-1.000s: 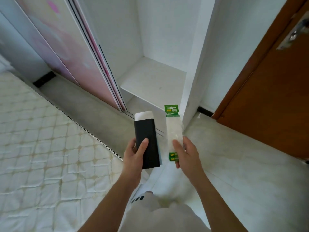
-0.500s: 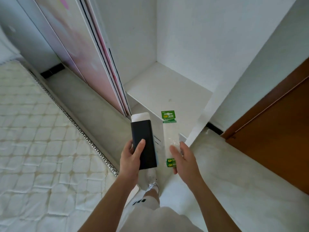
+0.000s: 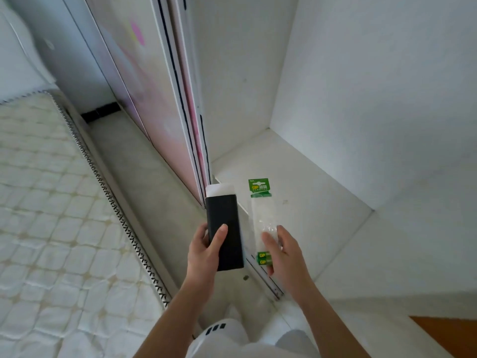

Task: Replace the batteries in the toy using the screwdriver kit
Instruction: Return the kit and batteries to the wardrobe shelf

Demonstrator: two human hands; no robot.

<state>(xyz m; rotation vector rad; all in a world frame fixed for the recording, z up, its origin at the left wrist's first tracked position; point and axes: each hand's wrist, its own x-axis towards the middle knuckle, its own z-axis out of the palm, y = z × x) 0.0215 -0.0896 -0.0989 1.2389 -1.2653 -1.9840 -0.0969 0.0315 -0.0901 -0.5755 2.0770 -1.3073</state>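
Observation:
My left hand grips a black rectangular case with a white inner part sticking out of its top, held upright; the thumb lies across its front. My right hand holds a long clear battery pack with a green header card on top and two green batteries at its bottom end. Both are held side by side in front of me, above the floor by the wardrobe. No toy is in view.
An open white wardrobe shelf lies just beyond the hands. Sliding wardrobe doors stand to the left of it. A quilted mattress fills the left side. A brown wooden door shows at the lower right corner.
The view has turned left and moved closer to the wardrobe; the brown door has slid almost out of sight. Both hands keep holding the case and the battery pack as before.

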